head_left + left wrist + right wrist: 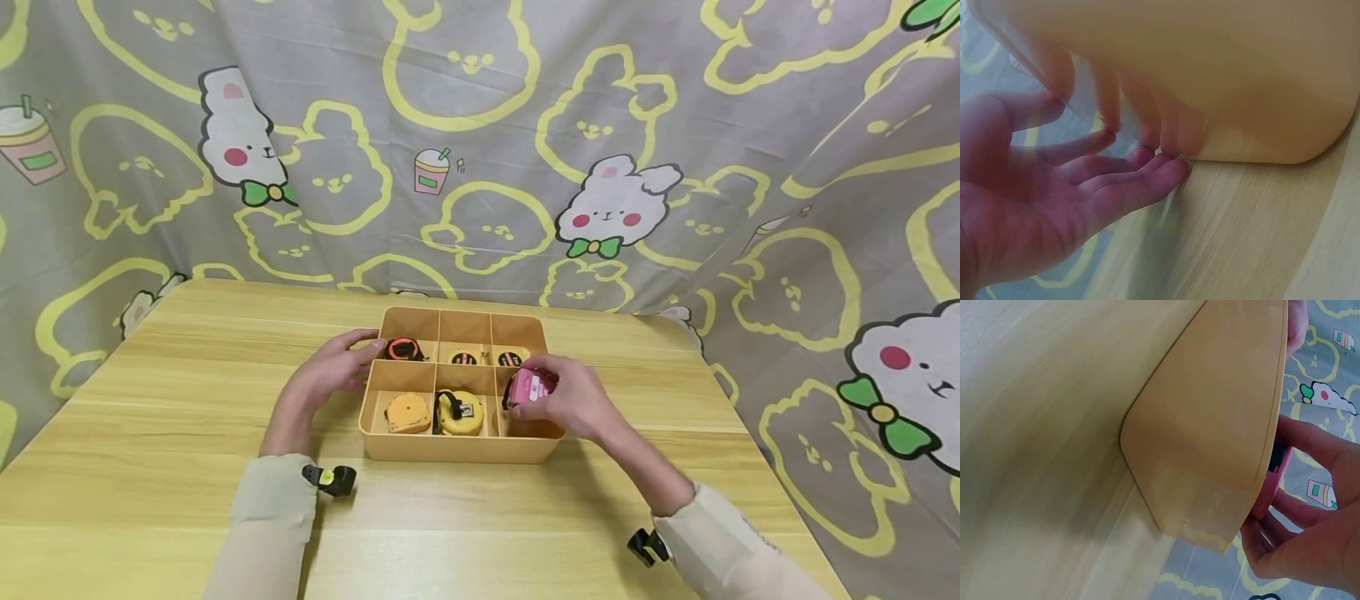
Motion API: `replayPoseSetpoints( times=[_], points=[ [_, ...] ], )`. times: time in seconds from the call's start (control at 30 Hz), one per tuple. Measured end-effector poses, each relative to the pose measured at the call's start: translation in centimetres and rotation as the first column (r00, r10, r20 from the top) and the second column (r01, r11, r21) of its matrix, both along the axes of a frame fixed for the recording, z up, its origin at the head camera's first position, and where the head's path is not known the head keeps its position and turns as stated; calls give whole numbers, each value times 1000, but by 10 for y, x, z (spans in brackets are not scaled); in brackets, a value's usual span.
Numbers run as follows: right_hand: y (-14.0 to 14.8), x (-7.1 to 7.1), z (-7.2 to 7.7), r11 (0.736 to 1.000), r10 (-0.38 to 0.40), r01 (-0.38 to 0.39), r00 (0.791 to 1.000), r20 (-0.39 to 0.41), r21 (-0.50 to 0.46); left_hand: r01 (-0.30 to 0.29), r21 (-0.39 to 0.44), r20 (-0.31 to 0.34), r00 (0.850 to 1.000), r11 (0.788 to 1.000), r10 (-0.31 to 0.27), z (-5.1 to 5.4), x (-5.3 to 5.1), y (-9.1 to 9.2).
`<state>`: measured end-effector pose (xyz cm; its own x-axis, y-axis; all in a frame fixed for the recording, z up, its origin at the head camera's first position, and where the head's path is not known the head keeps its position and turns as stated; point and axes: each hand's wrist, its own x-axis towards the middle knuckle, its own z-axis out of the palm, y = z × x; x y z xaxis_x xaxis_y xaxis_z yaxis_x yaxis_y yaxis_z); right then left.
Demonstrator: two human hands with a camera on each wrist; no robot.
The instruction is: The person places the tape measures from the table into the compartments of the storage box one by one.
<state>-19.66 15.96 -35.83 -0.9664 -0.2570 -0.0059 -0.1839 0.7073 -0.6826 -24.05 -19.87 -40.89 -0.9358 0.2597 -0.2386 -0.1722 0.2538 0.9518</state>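
A tan divided box (461,450) holds several tape measures. My right hand (573,396) pinches a pink tape measure (531,386) at the front right compartment; from the right wrist, its pink edge (1267,494) shows just above the box rim. Against the box's left wall, my left hand (333,371) rests its fingertips, and the left wrist view shows the fingers (1129,190) loosely extended along that wall (1241,75). An orange-yellow tape measure (408,413) lies front left. Beside it, in the front middle, is a yellow tape measure (468,421) with a black strap.
In the back row sit a black-and-orange tape measure (405,349) at left and two yellow ones with black labels, one in the middle (464,358), one at right (511,358). The box stands on a wooden table (442,533). A patterned curtain (480,158) hangs behind.
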Motion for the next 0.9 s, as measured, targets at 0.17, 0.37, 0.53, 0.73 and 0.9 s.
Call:
replayPoseSetpoints(
  times=[0.17, 0.37, 0.53, 0.73, 0.9],
  points=[
    [-2, 0, -2, 1000, 8, -8, 1000, 9, 12, -2, -3, 0, 1000, 1000, 2, 0, 0, 0],
    [-4, -1, -6, 998, 24, -24, 1000, 5, 54, -5, -1, 3, 1000, 1000, 5, 0, 0, 0],
    [-5, -2, -8, 997, 32, -33, 999, 6, 66, -7, 3, 7, 1000, 1000, 7, 0, 0, 0],
    [-6, -2, -11, 996, 44, -44, 999, 1, 83, -5, 3, 10, 1000, 1000, 5, 0, 0, 0],
    [-7, -2, -14, 993, 50, -48, 999, -13, 107, -4, 4, 9, 1000, 1000, 4, 0, 0, 0]
  ],
)
